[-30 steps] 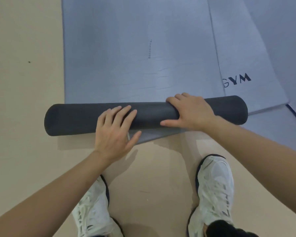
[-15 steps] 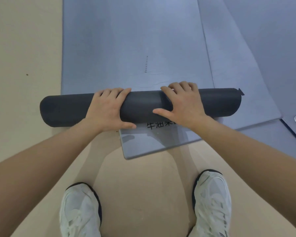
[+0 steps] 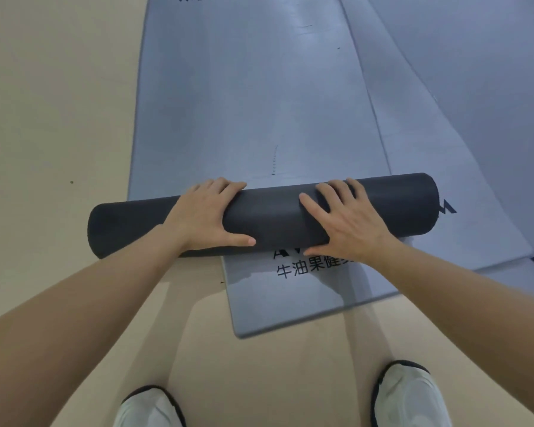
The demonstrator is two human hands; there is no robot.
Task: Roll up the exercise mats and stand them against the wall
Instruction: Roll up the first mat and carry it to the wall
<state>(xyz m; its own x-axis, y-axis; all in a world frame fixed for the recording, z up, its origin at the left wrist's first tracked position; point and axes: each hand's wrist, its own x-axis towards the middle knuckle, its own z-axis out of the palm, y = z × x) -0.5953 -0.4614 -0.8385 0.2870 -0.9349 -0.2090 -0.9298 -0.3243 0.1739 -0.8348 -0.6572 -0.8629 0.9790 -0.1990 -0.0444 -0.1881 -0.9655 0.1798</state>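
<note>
The dark roll (image 3: 262,215) is further up the grey mat (image 3: 244,103) now — a second ago it sat at the mat's near edge. The left hand (image 3: 205,215), flat behind the roll back then, now drapes over its top, fingers curled past the far side. The right hand (image 3: 349,223) has spread wider. A lower mat (image 3: 290,300) with printed characters has come into sight — and both white shoes (image 3: 409,396) have dropped back towards the bottom edge.
</note>
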